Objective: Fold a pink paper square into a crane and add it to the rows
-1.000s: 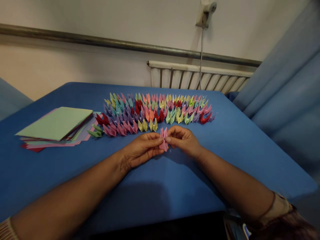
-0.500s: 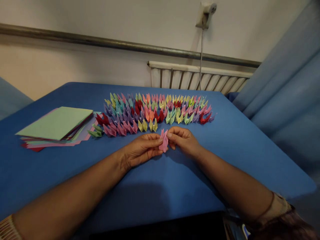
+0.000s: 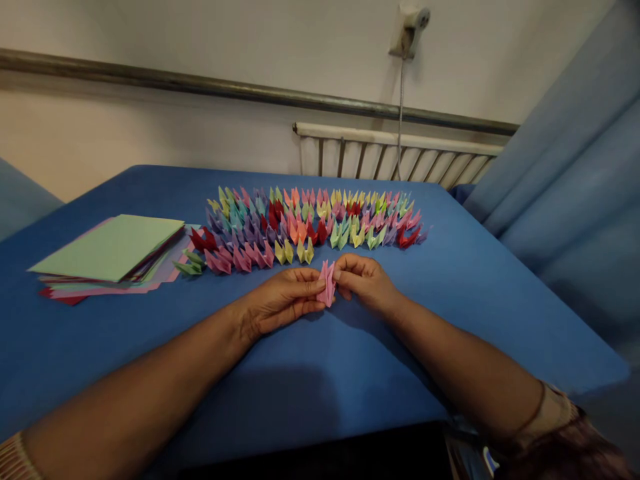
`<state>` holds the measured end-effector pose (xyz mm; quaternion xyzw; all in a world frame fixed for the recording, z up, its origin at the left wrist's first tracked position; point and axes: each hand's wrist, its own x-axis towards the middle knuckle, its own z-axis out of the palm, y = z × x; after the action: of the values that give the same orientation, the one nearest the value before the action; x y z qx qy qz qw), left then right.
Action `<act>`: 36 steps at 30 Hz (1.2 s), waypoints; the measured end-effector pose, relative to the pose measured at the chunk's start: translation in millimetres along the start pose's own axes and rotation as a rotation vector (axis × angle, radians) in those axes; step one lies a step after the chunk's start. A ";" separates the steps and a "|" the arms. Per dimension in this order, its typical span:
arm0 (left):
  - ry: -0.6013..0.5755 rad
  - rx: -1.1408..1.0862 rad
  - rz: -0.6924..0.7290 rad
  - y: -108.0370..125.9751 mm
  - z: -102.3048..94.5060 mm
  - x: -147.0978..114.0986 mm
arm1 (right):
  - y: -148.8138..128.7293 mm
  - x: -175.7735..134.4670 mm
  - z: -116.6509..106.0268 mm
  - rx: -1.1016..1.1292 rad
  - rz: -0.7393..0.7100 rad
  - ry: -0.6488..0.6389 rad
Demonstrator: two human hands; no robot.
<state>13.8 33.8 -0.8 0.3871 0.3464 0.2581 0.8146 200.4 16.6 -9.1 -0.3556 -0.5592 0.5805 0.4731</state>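
Observation:
A pink origami crane (image 3: 327, 285), folded narrow with its points upward, is held upright just above the table between my two hands. My left hand (image 3: 285, 299) grips its left side, thumb in front and fingers behind and below. On its right upper edge, my right hand (image 3: 366, 283) pinches the paper between thumb and forefinger, the other fingers curled. Just beyond my hands stand several rows of folded paper cranes (image 3: 299, 230) in many colours. The nearest to my fingers are two yellow cranes (image 3: 305, 251).
A stack of square coloured paper (image 3: 113, 250), pale green on top, lies at the left of the blue table (image 3: 400, 373). Behind the table are a metal rail (image 3: 210, 83), a radiator (image 3: 380, 150) and a wall socket with a cord (image 3: 407, 33). Blue curtain (image 3: 565, 167) hangs at right.
Hardly anything differs. Both hands keep their hold on the pink crane, with only a slight shift of the fingers, and the whole view has moved a little.

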 end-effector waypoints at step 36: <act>0.157 0.327 0.222 -0.3 11.5 -1.3 | -2.8 -4.7 -6.1 -0.480 -0.334 0.067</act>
<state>21.9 27.6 4.7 0.5286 0.4013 0.3161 0.6780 208.0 13.8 -7.6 -0.3793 -0.7153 0.3336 0.4829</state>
